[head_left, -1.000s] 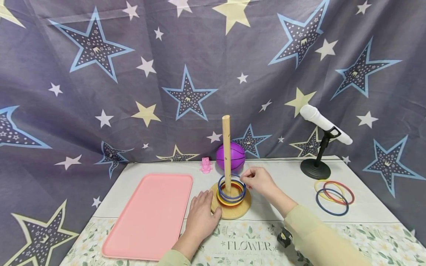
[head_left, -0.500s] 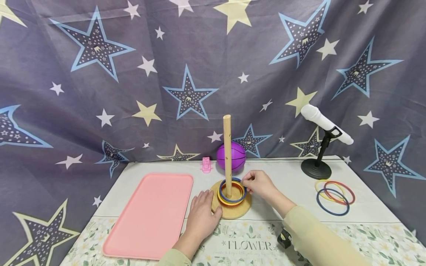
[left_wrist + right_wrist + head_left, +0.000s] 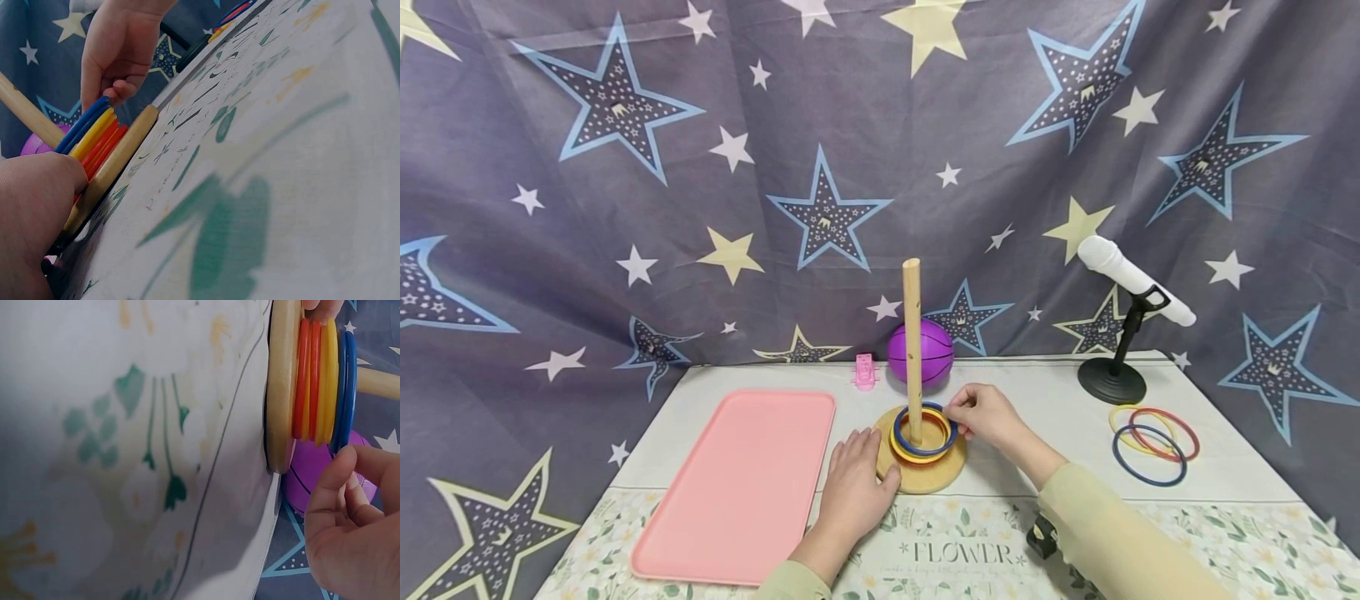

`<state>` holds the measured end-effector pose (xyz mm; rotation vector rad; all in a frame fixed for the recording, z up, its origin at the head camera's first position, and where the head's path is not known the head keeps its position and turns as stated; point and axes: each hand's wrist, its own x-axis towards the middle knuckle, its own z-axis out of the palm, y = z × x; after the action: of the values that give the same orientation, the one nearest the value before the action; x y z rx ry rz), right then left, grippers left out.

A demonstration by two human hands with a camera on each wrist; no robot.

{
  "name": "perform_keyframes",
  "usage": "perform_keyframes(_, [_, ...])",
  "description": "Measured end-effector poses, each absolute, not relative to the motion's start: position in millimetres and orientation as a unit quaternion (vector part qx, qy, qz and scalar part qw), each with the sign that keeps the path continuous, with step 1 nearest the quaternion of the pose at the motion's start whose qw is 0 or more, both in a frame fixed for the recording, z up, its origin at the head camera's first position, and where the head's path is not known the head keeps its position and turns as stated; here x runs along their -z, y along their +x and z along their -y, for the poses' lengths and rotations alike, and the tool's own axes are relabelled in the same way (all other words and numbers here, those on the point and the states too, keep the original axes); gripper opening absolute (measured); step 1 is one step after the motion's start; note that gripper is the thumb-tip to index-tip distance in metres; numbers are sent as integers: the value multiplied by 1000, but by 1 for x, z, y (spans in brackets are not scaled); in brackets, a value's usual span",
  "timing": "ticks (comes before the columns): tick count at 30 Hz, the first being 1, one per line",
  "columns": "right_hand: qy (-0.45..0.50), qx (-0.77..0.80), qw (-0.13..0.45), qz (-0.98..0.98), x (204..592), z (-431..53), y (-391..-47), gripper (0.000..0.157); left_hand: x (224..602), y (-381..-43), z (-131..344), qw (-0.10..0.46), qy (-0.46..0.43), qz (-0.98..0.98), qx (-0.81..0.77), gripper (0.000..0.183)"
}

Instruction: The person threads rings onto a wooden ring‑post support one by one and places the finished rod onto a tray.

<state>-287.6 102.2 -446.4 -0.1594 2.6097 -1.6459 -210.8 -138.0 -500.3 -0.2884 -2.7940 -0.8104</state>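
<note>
A wooden peg (image 3: 913, 342) stands upright on a round wooden base (image 3: 922, 483). Around its foot lie stacked rings: red rings (image 3: 304, 381) lowest, yellow rings (image 3: 328, 381) above them, and two blue rings (image 3: 351, 394) on top. My right hand (image 3: 988, 415) pinches the edge of the top blue ring between thumb and index finger, at the far right of the stack. On the near left, my left hand (image 3: 853, 483) rests against the base, its fingers extended along the rim. In the left wrist view, the left thumb (image 3: 69, 172) lies by the rings and covers part of them.
Left of the base lies a pink tray (image 3: 737, 492). A purple ball (image 3: 936, 354) and a small pink toy (image 3: 865, 372) sit behind the peg. Loose rings (image 3: 1183, 437) in yellow, red and blue overlap at the right, before a white microphone (image 3: 1131, 275) on a black stand (image 3: 1112, 381).
The top blue ring, tilted with its far side raised a second ago, has come down flat on the stack. My right hand lowered slightly with it. My left hand stayed put.
</note>
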Motion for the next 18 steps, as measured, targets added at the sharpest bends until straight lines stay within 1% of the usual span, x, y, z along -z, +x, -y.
perform_keyframes(6, [-54,539,21,-840,443,-110,-285,9,502,-211,138,108,-99,951,273,67])
perform_keyframes(18, [-45,556,-21,-830,430,-147,-275,17,501,-211,137,110,-101,948,282,67])
